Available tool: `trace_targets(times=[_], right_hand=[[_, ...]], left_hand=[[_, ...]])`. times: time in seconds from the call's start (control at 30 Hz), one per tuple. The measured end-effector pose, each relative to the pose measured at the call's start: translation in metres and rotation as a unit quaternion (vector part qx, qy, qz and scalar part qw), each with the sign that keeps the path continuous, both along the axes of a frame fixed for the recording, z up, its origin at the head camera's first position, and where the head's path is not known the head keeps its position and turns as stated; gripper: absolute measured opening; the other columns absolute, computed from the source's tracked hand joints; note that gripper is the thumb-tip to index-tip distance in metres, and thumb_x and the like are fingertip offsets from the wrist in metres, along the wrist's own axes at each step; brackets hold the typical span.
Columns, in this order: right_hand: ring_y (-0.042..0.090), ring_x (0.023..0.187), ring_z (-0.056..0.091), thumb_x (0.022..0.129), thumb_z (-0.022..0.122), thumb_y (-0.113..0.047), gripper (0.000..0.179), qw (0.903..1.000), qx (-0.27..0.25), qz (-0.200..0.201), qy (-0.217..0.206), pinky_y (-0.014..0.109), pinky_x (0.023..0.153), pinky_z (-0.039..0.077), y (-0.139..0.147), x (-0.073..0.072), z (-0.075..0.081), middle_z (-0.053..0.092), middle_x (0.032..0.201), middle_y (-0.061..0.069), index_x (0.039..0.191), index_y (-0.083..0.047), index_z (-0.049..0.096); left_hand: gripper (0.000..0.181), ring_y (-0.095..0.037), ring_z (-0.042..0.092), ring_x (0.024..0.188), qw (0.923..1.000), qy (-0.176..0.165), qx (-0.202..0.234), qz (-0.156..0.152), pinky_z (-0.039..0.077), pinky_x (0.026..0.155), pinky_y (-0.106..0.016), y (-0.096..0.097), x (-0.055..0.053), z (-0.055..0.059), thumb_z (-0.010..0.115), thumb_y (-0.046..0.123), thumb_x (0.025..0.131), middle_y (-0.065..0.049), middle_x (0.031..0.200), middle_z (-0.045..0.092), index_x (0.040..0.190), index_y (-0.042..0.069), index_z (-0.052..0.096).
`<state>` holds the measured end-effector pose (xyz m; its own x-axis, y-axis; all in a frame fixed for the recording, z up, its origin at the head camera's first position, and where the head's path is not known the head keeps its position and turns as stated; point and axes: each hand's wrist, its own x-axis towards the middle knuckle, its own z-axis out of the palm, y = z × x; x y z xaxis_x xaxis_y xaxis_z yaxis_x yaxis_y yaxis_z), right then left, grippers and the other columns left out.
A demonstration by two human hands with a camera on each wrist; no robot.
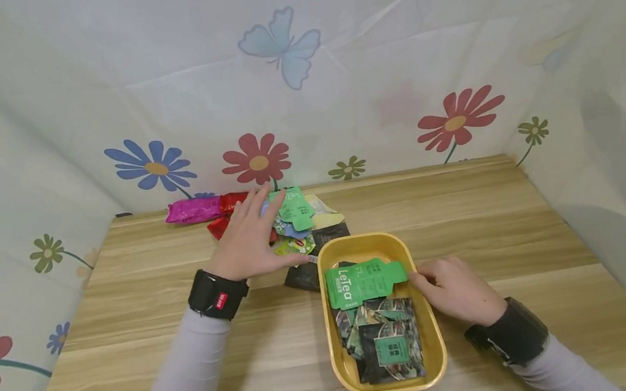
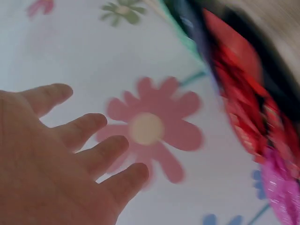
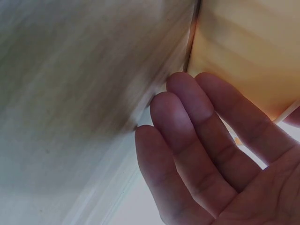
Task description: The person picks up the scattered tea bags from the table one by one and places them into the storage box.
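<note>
My left hand [image 1: 250,241] is spread over the near side of a packet pile at the back of the table, fingers extended, holding nothing. Beside and under it are a green LeTea sachet [image 1: 296,204], red packets [image 1: 232,202], a yellow-green packet [image 1: 297,246] and a black packet [image 1: 302,277]. My right hand [image 1: 461,291] grips the right rim of a yellow tray [image 1: 441,358], its fingers [image 3: 176,126] against the outer wall and thumb at the rim. Inside the tray, another green LeTea sachet [image 1: 360,284] lies above several dark sachets [image 1: 392,350] with green labels.
A magenta packet [image 1: 194,210] forms the pile's left end, near the white flowered backdrop [image 1: 383,108]. A pale yellow packet [image 1: 324,213] lies at its right. Flowered cloth walls border the wooden table [image 1: 477,218] at the back and both sides.
</note>
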<state>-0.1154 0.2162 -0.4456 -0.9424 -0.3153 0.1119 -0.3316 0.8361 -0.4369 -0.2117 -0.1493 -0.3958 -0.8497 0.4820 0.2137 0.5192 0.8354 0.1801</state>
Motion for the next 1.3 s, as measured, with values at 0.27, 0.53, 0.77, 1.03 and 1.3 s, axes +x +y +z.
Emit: trace_targets(times=[0.27,0.53,0.77,1.03,1.3], right_hand=[[0.005,0.052,0.038,0.101,0.05,-0.035,0.04,1.0,0.002,-0.004,-0.006,0.025,0.051,0.033,0.002,0.0,0.002,0.04,0.057,-0.011,0.062,-0.025,0.052],[0.005,0.051,0.038,0.1,0.052,-0.033,0.042,1.0,0.004,-0.001,0.005,0.025,0.051,0.033,0.003,0.0,0.0,0.039,0.056,-0.012,0.059,-0.025,0.047],[0.005,0.052,0.039,0.1,0.051,-0.034,0.04,1.0,0.003,0.001,0.003,0.025,0.052,0.034,0.001,-0.001,0.002,0.041,0.056,-0.012,0.061,-0.026,0.05],[0.004,0.052,0.039,0.1,0.051,-0.035,0.041,1.0,-0.003,0.002,0.001,0.025,0.051,0.034,0.001,-0.001,0.0,0.041,0.057,-0.013,0.06,-0.026,0.05],[0.004,0.05,0.038,0.1,0.053,-0.034,0.04,1.0,-0.002,0.001,0.005,0.025,0.05,0.033,0.003,0.001,-0.001,0.04,0.055,-0.014,0.06,-0.027,0.05]], left_hand=[[0.12,-0.036,0.025,0.147,0.9987,-0.023,-0.024,0.039,0.021,0.116,-0.057,-0.017,-0.038,-0.024,0.054,0.087,0.067,-0.016,0.16,0.029,0.161,0.016,0.028],[0.123,-0.036,0.029,0.146,0.9944,-0.085,-0.038,0.05,0.027,0.115,-0.053,0.002,-0.073,-0.042,0.056,0.088,0.063,-0.017,0.161,0.028,0.16,0.016,0.03],[0.13,-0.037,0.024,0.148,0.9831,-0.157,-0.07,0.064,0.026,0.115,-0.052,0.018,-0.093,-0.03,0.057,0.091,0.057,-0.018,0.164,0.021,0.161,0.02,0.026],[0.126,-0.038,0.022,0.149,0.9775,-0.181,-0.089,0.061,0.024,0.116,-0.053,0.026,-0.095,-0.022,0.069,0.079,0.06,-0.02,0.162,0.024,0.16,0.015,0.028],[0.125,-0.038,0.028,0.145,0.9782,-0.175,-0.093,0.062,0.028,0.114,-0.052,0.027,-0.096,-0.034,0.069,0.078,0.061,-0.021,0.16,0.028,0.161,0.016,0.026]])
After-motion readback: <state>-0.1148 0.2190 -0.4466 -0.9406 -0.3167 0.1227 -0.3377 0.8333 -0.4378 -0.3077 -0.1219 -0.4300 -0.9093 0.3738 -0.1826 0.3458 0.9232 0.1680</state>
